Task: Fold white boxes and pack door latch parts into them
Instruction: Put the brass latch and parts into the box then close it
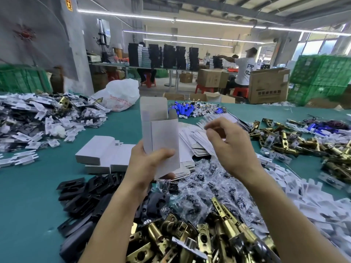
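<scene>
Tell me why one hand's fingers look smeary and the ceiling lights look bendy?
In the head view, the right hand has fingers smeared by motion blur, so whether they hold anything is unclear; the left hand gripping the white box looks sharper; the wide-angle lens bends the ceiling light strips; the far-right windows are washed out.
</scene>
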The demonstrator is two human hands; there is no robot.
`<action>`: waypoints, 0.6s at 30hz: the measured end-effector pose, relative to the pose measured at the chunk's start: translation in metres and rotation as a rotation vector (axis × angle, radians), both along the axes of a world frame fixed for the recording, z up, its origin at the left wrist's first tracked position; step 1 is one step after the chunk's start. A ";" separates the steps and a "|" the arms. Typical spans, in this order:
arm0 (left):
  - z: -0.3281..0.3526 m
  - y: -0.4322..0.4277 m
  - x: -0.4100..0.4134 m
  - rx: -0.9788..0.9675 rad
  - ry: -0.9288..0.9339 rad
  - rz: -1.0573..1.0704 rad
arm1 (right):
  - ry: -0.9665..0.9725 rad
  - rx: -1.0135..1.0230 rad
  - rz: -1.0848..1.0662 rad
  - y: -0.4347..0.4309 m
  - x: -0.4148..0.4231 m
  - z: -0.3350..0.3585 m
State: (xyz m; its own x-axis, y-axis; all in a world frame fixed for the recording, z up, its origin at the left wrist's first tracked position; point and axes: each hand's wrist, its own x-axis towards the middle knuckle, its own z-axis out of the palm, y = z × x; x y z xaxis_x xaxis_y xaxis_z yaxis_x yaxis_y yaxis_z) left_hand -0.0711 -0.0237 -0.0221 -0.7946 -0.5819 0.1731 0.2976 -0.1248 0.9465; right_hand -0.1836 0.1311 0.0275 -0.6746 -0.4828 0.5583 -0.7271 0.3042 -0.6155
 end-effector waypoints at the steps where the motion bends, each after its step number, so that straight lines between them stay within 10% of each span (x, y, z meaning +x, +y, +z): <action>1: 0.000 0.000 0.001 0.009 0.024 0.019 | -0.063 0.124 -0.092 0.013 -0.013 -0.011; 9: 0.008 0.007 0.007 -0.085 0.169 -0.105 | -0.216 0.975 -0.568 0.109 -0.085 -0.078; 18: 0.004 0.012 0.005 -0.105 0.319 -0.248 | -0.144 0.927 -0.537 0.112 -0.099 -0.094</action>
State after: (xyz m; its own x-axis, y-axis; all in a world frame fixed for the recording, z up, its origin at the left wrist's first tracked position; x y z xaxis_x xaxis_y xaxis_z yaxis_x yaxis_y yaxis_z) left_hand -0.0664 -0.0114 -0.0183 -0.8053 -0.3454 0.4819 0.5513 -0.1371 0.8230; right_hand -0.2823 0.2435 -0.0666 -0.9541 -0.2983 0.0266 -0.2993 0.9528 -0.0508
